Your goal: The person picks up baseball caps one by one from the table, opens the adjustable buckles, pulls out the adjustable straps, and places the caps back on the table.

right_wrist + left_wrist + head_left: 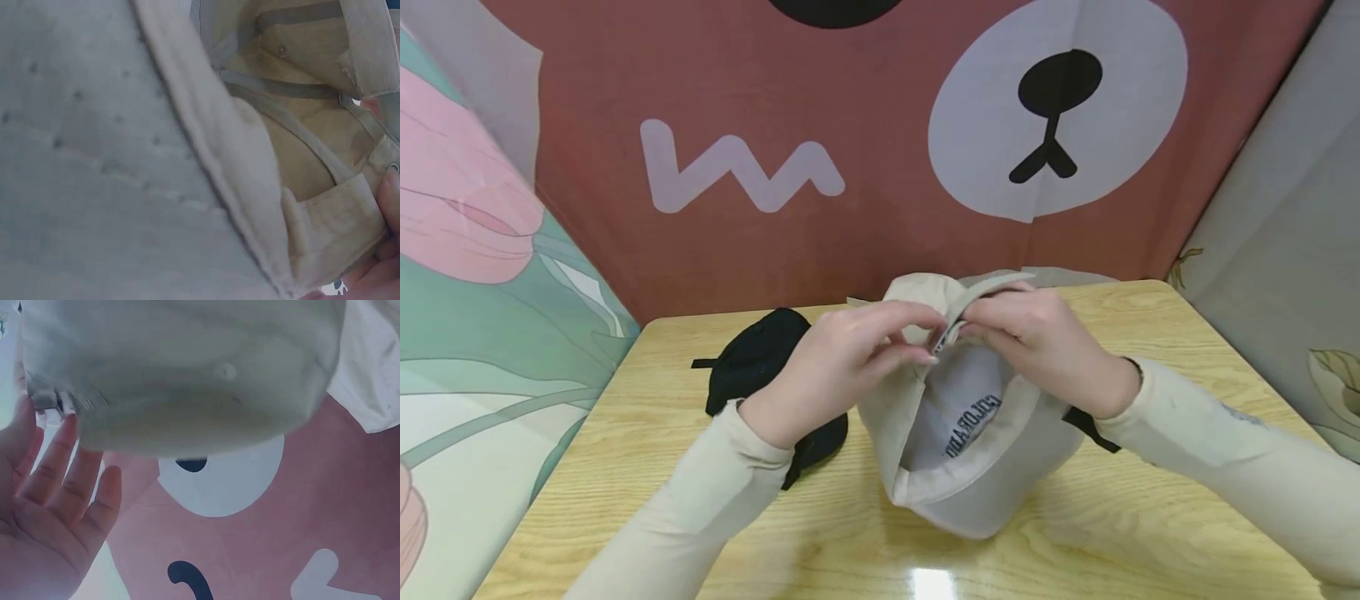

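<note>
A beige baseball cap (1045, 433) is held up over the table, its inside facing the head camera. Embroidered letters show reversed on the inner front panel. My left hand (857, 350) pinches the cap's back strap (946, 333) between thumb and fingertips. Beside it, my right hand (1037, 337) grips the cap's back edge next to that strap. In the left wrist view, the outside of the cap (212, 381) fills the top, above the left hand's fingers (65, 481). The right wrist view looks into the lining (300, 131), with seam tapes and an eyelet.
A black cap (752, 358) lies on the wooden table (647, 450), partly behind the left forearm. A dark strap (1093, 429) pokes out beneath the right wrist. Pale fabric (1075, 275) shows at the table's back edge. A printed cloth wall (880, 233) stands right behind.
</note>
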Demonstrator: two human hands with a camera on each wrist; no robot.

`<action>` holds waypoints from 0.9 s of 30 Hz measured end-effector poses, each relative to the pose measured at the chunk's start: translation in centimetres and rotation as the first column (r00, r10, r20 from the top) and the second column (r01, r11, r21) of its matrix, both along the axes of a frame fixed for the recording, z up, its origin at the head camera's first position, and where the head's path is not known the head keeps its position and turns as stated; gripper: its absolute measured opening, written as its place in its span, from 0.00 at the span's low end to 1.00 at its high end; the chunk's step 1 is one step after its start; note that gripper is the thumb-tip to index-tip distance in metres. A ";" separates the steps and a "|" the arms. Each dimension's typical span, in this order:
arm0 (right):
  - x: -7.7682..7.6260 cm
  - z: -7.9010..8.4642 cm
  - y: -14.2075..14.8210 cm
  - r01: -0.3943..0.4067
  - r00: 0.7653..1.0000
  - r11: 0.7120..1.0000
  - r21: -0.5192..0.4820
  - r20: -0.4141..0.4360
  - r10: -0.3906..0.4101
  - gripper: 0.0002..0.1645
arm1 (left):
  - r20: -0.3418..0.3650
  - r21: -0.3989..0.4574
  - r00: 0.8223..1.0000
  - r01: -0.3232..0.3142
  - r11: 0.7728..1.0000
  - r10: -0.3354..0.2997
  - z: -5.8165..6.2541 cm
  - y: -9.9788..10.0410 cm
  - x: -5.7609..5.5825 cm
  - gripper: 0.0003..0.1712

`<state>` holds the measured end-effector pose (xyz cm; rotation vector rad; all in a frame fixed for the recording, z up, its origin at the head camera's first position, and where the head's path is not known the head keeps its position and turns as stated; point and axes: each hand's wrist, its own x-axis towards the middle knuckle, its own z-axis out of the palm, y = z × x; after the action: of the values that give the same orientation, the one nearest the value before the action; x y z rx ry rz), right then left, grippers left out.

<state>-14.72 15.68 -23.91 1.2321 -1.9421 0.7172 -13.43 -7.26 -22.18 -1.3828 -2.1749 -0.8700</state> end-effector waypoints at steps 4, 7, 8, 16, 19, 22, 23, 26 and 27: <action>0.1 -0.2 -0.2 -0.029 0.999 0.999 0.016 -0.023 0.029 0.26 | 0.010 -0.017 0.999 0.031 0.999 -0.031 -0.3 -0.1 -0.4 0.19; 0.3 -0.5 -0.3 -0.054 0.998 0.998 0.026 -0.012 0.054 0.26 | 0.018 -0.049 0.999 0.046 0.998 -0.045 -0.6 -0.1 -0.5 0.18; 0.4 -0.6 -0.4 -0.065 0.998 0.997 0.030 -0.005 0.065 0.26 | 0.021 -0.062 0.999 0.050 0.997 -0.049 -0.7 0.0 -0.5 0.17; 0.7 -1.3 -0.6 -0.086 0.996 0.996 0.033 -0.001 0.086 0.07 | -0.014 -0.139 1.000 -0.002 0.990 0.000 -1.1 0.4 -0.3 0.18; 0.7 -1.7 -0.6 -0.059 0.998 0.998 0.032 -0.018 0.059 0.17 | -0.039 -0.159 0.999 -0.030 0.987 0.024 -1.2 0.5 -0.2 0.18; 0.7 -2.0 -0.7 -0.036 0.999 0.999 0.030 -0.029 0.036 0.20 | -0.065 -0.165 0.997 -0.060 0.985 0.049 -1.3 0.6 -0.1 0.17; 0.8 -2.1 -0.7 -0.031 0.999 0.999 0.027 -0.030 0.032 0.20 | -0.075 -0.164 0.996 -0.069 0.984 0.058 -1.3 0.6 -0.1 0.17; 0.8 -2.2 -0.8 -0.022 0.999 0.999 0.025 -0.035 0.023 0.18 | -0.108 -0.156 0.991 -0.098 0.983 0.082 -1.5 0.7 0.0 0.16; 0.9 -2.2 -0.8 -0.017 0.999 1.000 0.023 -0.035 0.018 0.14 | -0.118 -0.149 0.989 -0.105 0.983 0.088 -1.5 0.7 0.1 0.16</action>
<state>-13.85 14.87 -26.07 1.2687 -1.9185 0.6795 -13.35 -6.53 -23.68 -1.3493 -2.2424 -0.5842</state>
